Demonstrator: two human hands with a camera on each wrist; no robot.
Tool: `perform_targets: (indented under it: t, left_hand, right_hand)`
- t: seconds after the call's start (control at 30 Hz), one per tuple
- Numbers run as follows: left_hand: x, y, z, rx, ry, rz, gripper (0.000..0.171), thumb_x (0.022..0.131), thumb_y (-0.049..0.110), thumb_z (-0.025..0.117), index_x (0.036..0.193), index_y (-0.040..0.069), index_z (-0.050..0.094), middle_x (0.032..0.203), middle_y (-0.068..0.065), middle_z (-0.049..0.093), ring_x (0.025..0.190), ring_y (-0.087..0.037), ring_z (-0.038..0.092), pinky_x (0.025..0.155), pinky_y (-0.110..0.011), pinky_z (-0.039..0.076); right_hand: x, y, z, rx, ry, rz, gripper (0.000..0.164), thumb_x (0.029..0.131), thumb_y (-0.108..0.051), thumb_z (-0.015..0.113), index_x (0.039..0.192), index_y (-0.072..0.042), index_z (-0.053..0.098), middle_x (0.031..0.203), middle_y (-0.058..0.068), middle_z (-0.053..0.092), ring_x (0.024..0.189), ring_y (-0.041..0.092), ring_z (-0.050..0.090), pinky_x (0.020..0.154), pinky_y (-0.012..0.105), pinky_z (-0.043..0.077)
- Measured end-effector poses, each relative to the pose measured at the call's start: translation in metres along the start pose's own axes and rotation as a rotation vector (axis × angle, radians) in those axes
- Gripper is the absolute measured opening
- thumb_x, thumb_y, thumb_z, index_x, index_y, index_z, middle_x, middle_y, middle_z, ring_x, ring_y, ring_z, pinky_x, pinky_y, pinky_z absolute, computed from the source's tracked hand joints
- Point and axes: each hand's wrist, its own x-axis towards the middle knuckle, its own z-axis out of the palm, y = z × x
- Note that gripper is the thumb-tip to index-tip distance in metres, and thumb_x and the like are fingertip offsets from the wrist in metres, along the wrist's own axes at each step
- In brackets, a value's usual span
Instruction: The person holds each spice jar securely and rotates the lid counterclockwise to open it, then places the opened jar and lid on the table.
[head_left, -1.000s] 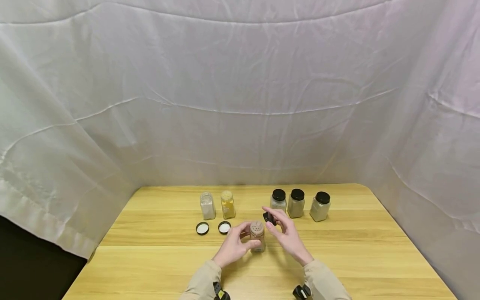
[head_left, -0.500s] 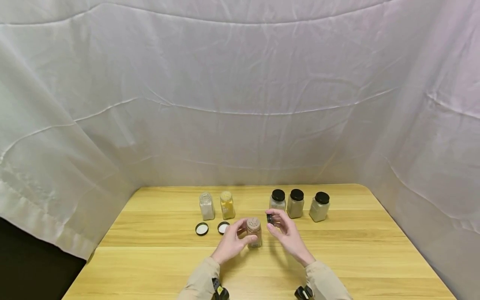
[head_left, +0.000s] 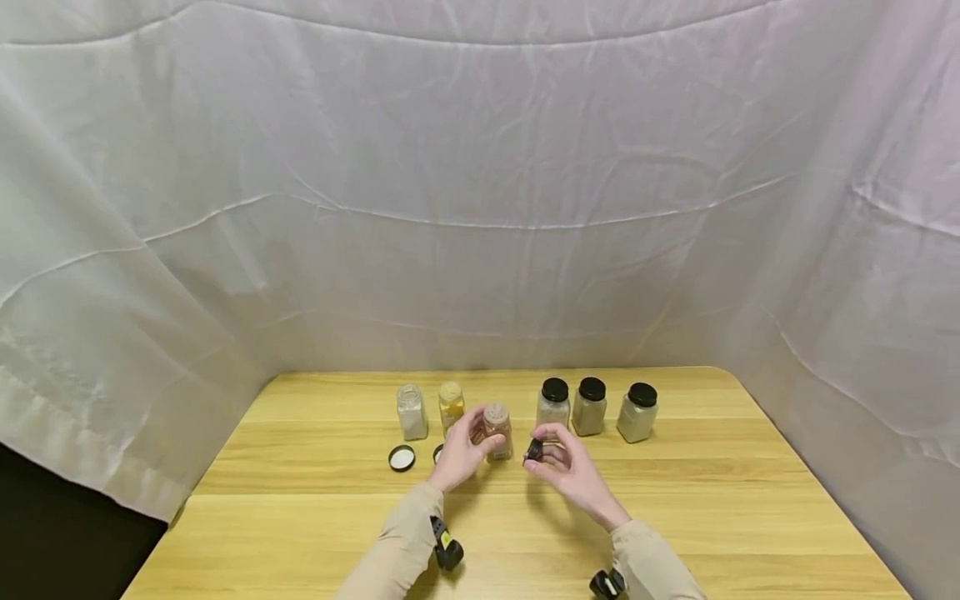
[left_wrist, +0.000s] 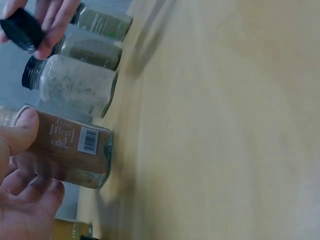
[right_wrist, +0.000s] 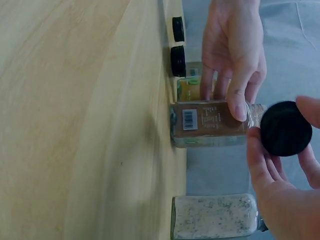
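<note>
My left hand point(head_left: 460, 454) grips a square glass spice jar point(head_left: 498, 432) of brown powder between thumb and fingers. The jar is upright, its perforated shaker top bare, and a barcode label shows in both wrist views. To its right, my right hand point(head_left: 568, 471) pinches a black screw lid point(right_wrist: 286, 129) by its edge, held apart from the jar. Just behind the left hand stands a jar of yellow powder point(head_left: 452, 404) without its lid. One black lid point(head_left: 402, 457) lies upturned on the table, white liner showing; another upturned lid point(head_left: 438, 452) is mostly hidden by the left hand.
An uncapped jar of whitish contents point(head_left: 412, 413) stands at the back left of the wooden table point(head_left: 300, 517). Three black-capped jars stand at the back right, the outermost jar point(head_left: 637, 414) a little apart. A pale curtain point(head_left: 480, 183) encloses the back and sides.
My left hand has carried the brown powder jar away from me and slightly left, towards the yellow jar. My right hand keeps the black lid, now turned and slightly lower in view.
</note>
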Motion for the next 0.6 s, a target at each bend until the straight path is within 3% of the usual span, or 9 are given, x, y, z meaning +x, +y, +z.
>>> perform_targets:
  t: [0.2, 0.43, 0.6]
  left_hand:
    - [0.015, 0.003, -0.001, 0.008, 0.001, -0.017, 0.057, 0.094, 0.007, 0.069, 0.143, -0.01, 0.044, 0.144, -0.033, 0.052, 0.138, -0.046, 0.048, 0.115, -0.051, 0.044]
    - [0.027, 0.002, 0.002, 0.022, 0.02, -0.032, 0.063, 0.095, -0.001, 0.064, 0.149, -0.013, 0.035, 0.15, -0.035, 0.042, 0.142, -0.046, 0.042, 0.114, -0.05, 0.044]
    - [0.031, 0.003, 0.006, 0.055, 0.044, -0.055, 0.064, 0.096, 0.0, 0.062, 0.151, -0.013, 0.032, 0.151, -0.034, 0.041, 0.142, -0.045, 0.042, 0.113, -0.051, 0.045]
  right_hand:
    - [0.002, 0.006, 0.0, -0.02, -0.071, 0.059, 0.047, 0.085, -0.002, 0.076, 0.124, 0.003, 0.049, 0.13, 0.033, 0.046, 0.112, 0.024, 0.067, 0.1, 0.017, 0.053]
    - [0.007, 0.015, 0.003, -0.018, -0.135, 0.075, 0.053, 0.084, 0.006, 0.073, 0.129, 0.011, 0.044, 0.13, 0.036, 0.045, 0.111, 0.024, 0.068, 0.099, 0.017, 0.053]
    - [0.011, 0.016, 0.006, -0.014, -0.155, 0.11, 0.054, 0.083, 0.006, 0.072, 0.129, 0.011, 0.044, 0.13, 0.036, 0.044, 0.11, 0.028, 0.067, 0.096, 0.016, 0.054]
